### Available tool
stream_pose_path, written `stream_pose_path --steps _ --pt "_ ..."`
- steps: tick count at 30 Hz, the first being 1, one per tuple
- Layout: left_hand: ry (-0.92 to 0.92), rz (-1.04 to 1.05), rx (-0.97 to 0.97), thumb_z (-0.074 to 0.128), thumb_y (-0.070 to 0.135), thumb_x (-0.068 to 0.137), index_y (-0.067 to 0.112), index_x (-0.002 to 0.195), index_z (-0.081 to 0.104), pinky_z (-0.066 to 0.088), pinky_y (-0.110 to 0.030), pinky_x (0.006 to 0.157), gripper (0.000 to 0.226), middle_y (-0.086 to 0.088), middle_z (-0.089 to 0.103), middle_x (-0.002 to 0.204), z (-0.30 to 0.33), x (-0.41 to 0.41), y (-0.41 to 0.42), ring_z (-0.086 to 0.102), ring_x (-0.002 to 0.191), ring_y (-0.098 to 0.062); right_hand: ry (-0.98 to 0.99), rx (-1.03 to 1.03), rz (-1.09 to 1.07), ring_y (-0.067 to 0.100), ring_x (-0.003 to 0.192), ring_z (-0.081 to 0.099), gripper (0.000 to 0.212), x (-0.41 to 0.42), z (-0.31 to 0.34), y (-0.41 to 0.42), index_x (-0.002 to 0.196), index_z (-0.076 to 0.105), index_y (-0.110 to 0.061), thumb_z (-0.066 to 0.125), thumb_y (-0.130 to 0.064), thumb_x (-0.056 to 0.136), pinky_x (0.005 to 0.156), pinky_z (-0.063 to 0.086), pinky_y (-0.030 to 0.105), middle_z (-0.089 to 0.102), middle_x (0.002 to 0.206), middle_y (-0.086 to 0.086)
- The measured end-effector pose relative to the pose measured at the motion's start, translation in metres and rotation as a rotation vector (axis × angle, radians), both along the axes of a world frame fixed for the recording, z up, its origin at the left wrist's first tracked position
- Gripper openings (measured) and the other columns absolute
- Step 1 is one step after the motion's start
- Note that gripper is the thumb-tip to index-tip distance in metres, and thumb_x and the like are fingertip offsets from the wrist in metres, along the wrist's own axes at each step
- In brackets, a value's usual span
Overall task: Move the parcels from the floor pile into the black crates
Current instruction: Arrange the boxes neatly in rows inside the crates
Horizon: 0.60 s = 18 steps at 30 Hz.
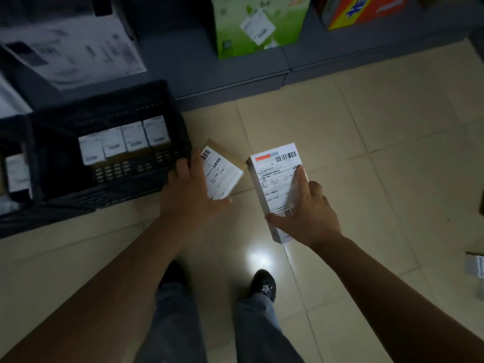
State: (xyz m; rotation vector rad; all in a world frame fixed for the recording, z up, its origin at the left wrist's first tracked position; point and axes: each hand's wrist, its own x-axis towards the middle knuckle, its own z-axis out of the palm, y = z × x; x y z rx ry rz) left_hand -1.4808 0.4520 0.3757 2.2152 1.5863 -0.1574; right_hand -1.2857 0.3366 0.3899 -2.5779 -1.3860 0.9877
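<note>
My left hand grips a small brown parcel with a white shipping label, held just right of the black crate. My right hand grips a longer white parcel with a barcode label, held above the tiled floor at centre. The black crate stands on the floor at left and holds a row of several white-labelled parcels standing on edge. A second black crate is partly cut off at the far left with a parcel inside.
Grey shelving runs along the back with a green carton, an orange-red box and a large white printed box. A white object lies at the right edge. My feet stand on the beige tiles below.
</note>
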Motion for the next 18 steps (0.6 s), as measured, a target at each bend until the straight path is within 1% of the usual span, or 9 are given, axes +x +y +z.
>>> stream_pose_path --steps 5,8,13,15,18 --pt "-0.016 0.106 -0.016 0.074 0.067 0.061 0.016 0.151 -0.007 0.046 -0.044 0.087 0.131 -0.014 0.029 0.138 -0.004 -0.102 0.026 0.041 0.121 -0.031 -0.017 -0.002 0.128 0.027 0.118 0.044 0.121 -0.083 0.004 0.043 0.150 -0.010 -0.025 0.073 -0.060 0.069 0.091 0.046 0.040 0.033 0.136 0.008" --pt "-0.055 0.141 -0.037 0.075 0.066 0.062 0.014 0.152 -0.004 0.047 -0.044 0.087 0.131 -0.015 0.031 0.140 -0.007 -0.173 0.046 0.044 0.121 -0.032 -0.011 -0.018 0.126 0.026 0.119 0.043 0.123 -0.144 -0.004 0.070 0.150 -0.012 -0.027 0.073 -0.059 0.068 0.091 0.046 0.041 0.032 0.137 0.006" --pt "-0.021 0.156 -0.058 0.075 0.064 0.061 0.009 0.151 0.004 0.046 -0.044 0.090 0.127 -0.015 0.035 0.137 -0.004 -0.289 0.080 0.046 0.118 -0.032 0.043 -0.051 0.130 0.028 0.119 0.045 0.121 -0.252 -0.019 0.126 0.150 -0.009 -0.028 0.073 -0.058 0.067 0.089 0.047 0.043 0.034 0.136 0.007" --pt "-0.021 0.160 -0.064 0.076 0.065 0.061 0.009 0.150 0.008 0.047 -0.042 0.087 0.125 -0.015 0.037 0.135 -0.002 -0.325 0.097 0.048 0.114 -0.032 0.070 -0.039 0.115 0.029 0.118 0.046 0.121 -0.285 -0.024 0.148 0.150 -0.009 -0.029 0.074 -0.059 0.066 0.090 0.049 0.045 0.036 0.136 0.007" --pt "-0.002 0.139 -0.057 0.074 0.067 0.060 0.012 0.150 0.011 0.049 -0.040 0.083 0.123 -0.013 0.039 0.131 -0.004 -0.362 0.127 0.051 0.110 -0.030 0.083 -0.035 0.110 0.029 0.119 0.048 0.123 -0.312 -0.029 0.177 0.150 -0.010 -0.028 0.075 -0.058 0.066 0.091 0.049 0.047 0.036 0.137 0.009"
